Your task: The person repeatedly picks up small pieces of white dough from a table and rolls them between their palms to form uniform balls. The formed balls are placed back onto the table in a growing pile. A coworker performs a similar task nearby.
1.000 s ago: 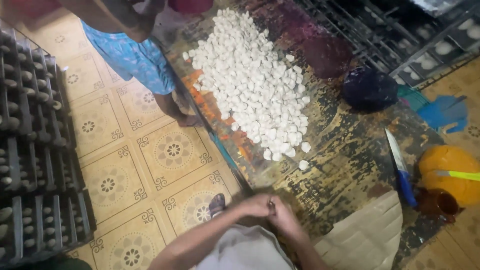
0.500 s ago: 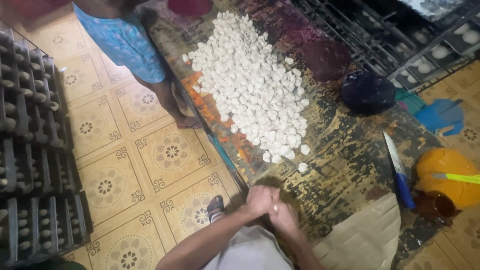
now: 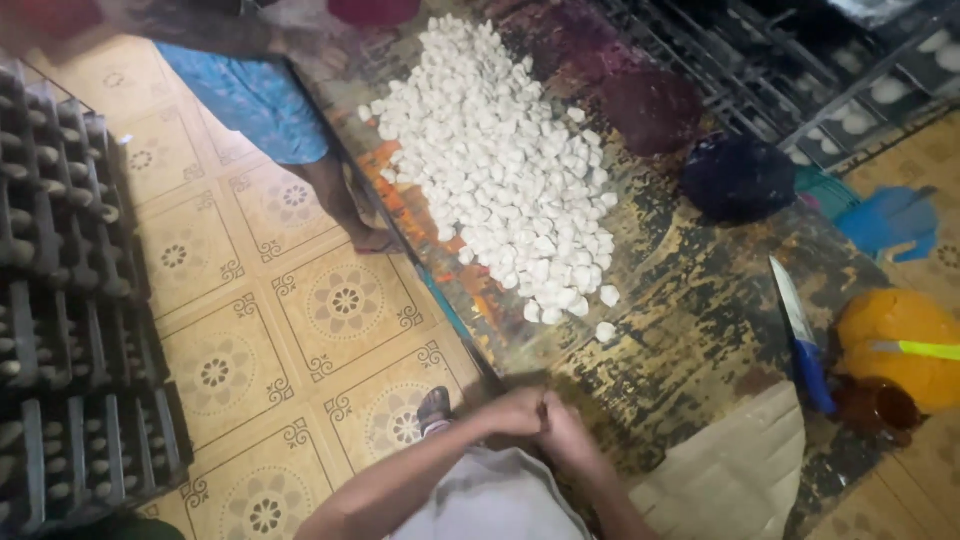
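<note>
My left hand (image 3: 510, 412) and my right hand (image 3: 568, 432) are pressed together at the near edge of a worn, paint-stained table (image 3: 690, 340), fingers closed around something small that I cannot make out. A large heap of white dough pieces (image 3: 500, 160) lies on the table beyond my hands. Two loose pieces (image 3: 606, 312) sit at the near end of the heap, closest to my hands.
A blue-handled knife (image 3: 800, 335), an orange bag (image 3: 900, 345), a dark bag (image 3: 738, 178) and brown cardboard (image 3: 735, 475) lie to the right. Another person in blue shorts (image 3: 255, 95) stands on the tiled floor (image 3: 300, 340). Black racks (image 3: 70, 300) line the left.
My joined hands have stayed together at the table edge. The other person has shifted toward the top left of the view.
</note>
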